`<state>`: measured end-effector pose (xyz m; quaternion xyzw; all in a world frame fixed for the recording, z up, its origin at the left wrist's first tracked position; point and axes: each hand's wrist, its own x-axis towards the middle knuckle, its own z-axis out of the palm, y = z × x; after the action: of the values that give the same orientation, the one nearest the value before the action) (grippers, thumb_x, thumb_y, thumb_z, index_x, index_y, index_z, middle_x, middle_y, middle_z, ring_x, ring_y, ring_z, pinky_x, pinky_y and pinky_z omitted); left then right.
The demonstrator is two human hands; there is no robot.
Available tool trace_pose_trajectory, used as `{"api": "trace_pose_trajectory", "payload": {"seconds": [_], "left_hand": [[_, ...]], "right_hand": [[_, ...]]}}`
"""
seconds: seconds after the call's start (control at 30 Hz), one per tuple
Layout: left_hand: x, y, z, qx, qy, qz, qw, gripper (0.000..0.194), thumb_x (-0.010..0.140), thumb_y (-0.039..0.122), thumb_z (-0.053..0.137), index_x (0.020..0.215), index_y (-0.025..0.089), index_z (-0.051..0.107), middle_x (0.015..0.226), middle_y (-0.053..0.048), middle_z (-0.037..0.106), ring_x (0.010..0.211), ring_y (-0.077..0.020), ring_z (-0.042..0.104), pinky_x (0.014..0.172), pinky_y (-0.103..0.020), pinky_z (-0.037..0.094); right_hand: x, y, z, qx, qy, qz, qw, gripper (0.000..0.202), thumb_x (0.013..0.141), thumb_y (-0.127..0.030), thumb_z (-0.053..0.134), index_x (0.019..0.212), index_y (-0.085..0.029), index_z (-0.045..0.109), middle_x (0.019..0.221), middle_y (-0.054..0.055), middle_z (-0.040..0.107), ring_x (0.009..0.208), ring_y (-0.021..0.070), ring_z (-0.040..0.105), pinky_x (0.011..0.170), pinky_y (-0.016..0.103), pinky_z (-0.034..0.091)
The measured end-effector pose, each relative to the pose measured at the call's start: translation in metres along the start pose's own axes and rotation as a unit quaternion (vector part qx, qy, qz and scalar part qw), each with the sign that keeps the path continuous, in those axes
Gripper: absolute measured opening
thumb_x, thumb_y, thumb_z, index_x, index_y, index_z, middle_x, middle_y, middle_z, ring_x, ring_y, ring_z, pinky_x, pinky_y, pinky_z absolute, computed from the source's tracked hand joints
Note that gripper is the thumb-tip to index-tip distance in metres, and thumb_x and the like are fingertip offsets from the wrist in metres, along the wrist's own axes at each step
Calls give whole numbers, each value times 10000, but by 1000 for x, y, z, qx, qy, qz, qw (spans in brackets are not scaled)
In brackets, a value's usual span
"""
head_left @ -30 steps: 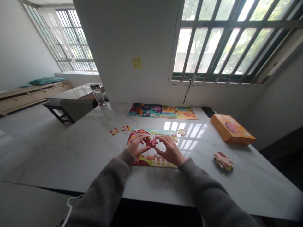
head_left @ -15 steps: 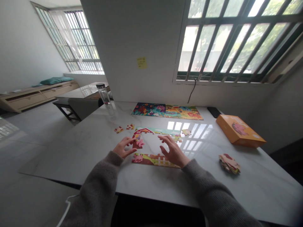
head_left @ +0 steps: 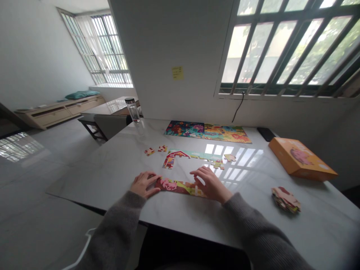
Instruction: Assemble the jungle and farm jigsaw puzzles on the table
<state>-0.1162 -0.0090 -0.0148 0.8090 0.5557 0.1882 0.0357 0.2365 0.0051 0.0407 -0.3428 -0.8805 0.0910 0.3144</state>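
On the white table, a strip of joined jigsaw pieces (head_left: 182, 188) with a pink pig and a fence lies between my hands. My left hand (head_left: 144, 184) is open, fingers spread low at the strip's left end, the fingertips by the pig. Over the strip's right part is my right hand (head_left: 211, 183), open with thumb and index finger apart, covering that end. Farther back, an L-shaped section of joined jigsaw pieces (head_left: 180, 154) shows a red barn and pale green sky. A gap separates it from the strip.
Loose jigsaw pieces (head_left: 149, 151) lie left of the barn, another loose piece (head_left: 230, 158) right. A stack of pieces (head_left: 285, 200) and an orange box (head_left: 303, 158) are at the right. Behind are picture sheets (head_left: 208, 132), a phone (head_left: 266, 134) and a glass bottle (head_left: 133, 110).
The pig piece below the barn has come down against the strip's left end. My left hand has lowered to it; my right hand is over the fence end. The view has turned left.
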Motion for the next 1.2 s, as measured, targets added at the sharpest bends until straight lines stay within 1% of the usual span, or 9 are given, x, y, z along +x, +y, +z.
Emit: {"api": "trace_pose_trajectory", "payload": {"seconds": [0.1,0.2,0.3,0.4,0.5,0.63,0.93,1.07,1.2], "left_hand": [[-3,3,-1,17,3,-5,1000,470,865,451,676,1324,368,623,1259,-45,586,1163,-275,512,1023,-445,412],[-2,2,1,20,7,1,1000,462,851,456,687,1303,374,640,1247,-43,581,1153,-272,505,1015,-427,414],[-2,0,2,12,9,3,1000,475,826,471,704,1291,393,645,1235,-35,583,1142,-272,506,1005,-417,410],[-2,0,2,3,17,3,1000,474,810,464,717,1275,396,653,1222,-28,588,1123,-258,509,993,-390,413],[-3,4,0,5,19,3,1000,469,814,443,712,1276,393,649,1230,-26,584,1126,-250,506,1000,-380,404],[-4,9,-4,10,16,4,1000,464,821,421,692,1281,392,644,1236,-29,578,1146,-265,499,1013,-411,391],[-8,17,-7,-2,29,20,999,433,852,350,642,1285,321,634,1215,-51,606,1112,-257,528,998,-406,419],[-9,23,-10,-11,24,24,999,339,868,299,613,1203,282,664,1199,-56,626,1082,-250,548,986,-402,431],[-9,26,-11,-16,32,27,999,287,874,302,619,1153,291,685,1176,-51,630,1076,-245,551,992,-401,431]], "right_hand": [[1,-19,4,-11,-35,-12,999,223,977,-170,498,1149,-205,634,979,80,661,923,219,555,861,397,456],[2,-49,13,-20,-71,-9,997,243,960,-164,525,1170,-225,633,1006,71,657,967,217,557,883,385,452],[2,-79,27,-34,-83,17,996,361,915,-164,582,1267,-244,582,1167,76,634,1079,239,540,925,399,452],[3,-96,45,-64,-80,51,993,474,892,-183,607,1355,-226,516,1284,102,600,1168,277,510,986,447,430],[4,-102,59,-89,-75,89,989,509,886,-233,629,1377,-217,494,1295,109,597,1190,305,496,1037,496,388],[4,-106,68,-103,-62,116,986,489,891,-265,631,1361,-228,502,1286,103,593,1205,307,483,1058,503,364],[3,-113,71,-106,-48,121,986,495,909,-290,609,1386,-246,484,1325,105,566,1228,313,459,1077,510,330],[4,-114,71,-107,-46,124,985,491,913,-293,600,1388,-266,479,1306,93,570,1215,309,460,1072,508,326],[7,-115,71,-115,-47,133,983,472,907,-307,608,1363,-267,495,1264,98,582,1180,311,470,1054,514,329]]}}
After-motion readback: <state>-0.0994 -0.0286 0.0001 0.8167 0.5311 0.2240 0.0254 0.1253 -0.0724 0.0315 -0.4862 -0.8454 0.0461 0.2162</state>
